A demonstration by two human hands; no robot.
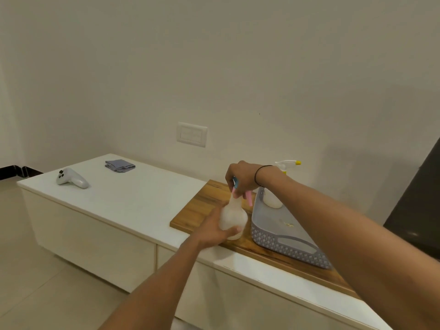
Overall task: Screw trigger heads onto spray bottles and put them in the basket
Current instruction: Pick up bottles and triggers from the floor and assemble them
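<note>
A translucent white spray bottle (232, 216) stands on the wooden board (202, 206). My left hand (214, 231) grips its body from the left. On the bottle's neck sits a pink trigger head (248, 198), and my right hand (245, 178) grips it from above, hiding most of it. A grey perforated basket (283, 244) stands just right of the bottle on the board. Inside the basket's far end stands a second white bottle (272, 201) with a yellow-tipped trigger head (289, 163), partly behind my right wrist.
The board lies on a long white cabinet top (133, 196). A white handheld controller (71, 178) and a folded grey cloth (119, 165) lie at its far left end. A wall socket (192, 134) is behind. A dark object (419, 198) stands at the right.
</note>
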